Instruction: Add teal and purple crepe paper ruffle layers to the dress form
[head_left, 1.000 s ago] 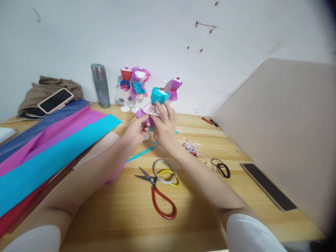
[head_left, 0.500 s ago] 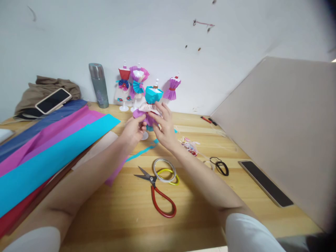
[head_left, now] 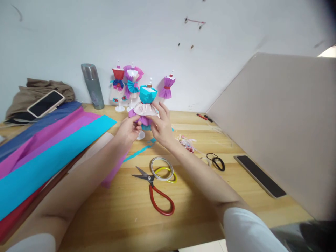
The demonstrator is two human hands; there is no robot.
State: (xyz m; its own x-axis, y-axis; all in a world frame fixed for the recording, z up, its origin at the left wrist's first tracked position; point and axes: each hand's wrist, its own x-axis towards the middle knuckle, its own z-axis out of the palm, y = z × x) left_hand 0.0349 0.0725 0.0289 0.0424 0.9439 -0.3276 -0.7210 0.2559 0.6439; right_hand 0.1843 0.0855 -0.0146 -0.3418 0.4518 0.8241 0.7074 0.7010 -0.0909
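A small mannequin on a white stand wears a paper dress point(head_left: 147, 93) with a turquoise top, a whitish layer at the waist and purple and turquoise layers beneath. My left hand point(head_left: 129, 128) pinches the left side of its skirt, fingers closed near the purple layer. On the right side, my right hand point(head_left: 163, 126) holds the whitish layer between thumb and fingers, with other fingers bent beside the waist. The fingertips partly cover the skirt. Nearer to me lie scissors point(head_left: 150, 179) with red handles, blades apart, against a silver tape roll point(head_left: 152, 169) and a yellow ring point(head_left: 175, 178).
Behind stand several dressed mannequins, including one in a purple dress point(head_left: 167, 87), and a grey flask point(head_left: 92, 87). Coloured paper sheets point(head_left: 60, 154) cover the left side. A phone point(head_left: 46, 104) rests on brown cloth. Paper scraps point(head_left: 187, 142), black bands point(head_left: 218, 163) and a dark flat device point(head_left: 259, 175) lie right.
The whole view has shifted slightly, so things appear a little further left. Both hands stay at the skirt; its whitish layer now shows more spread out between them.
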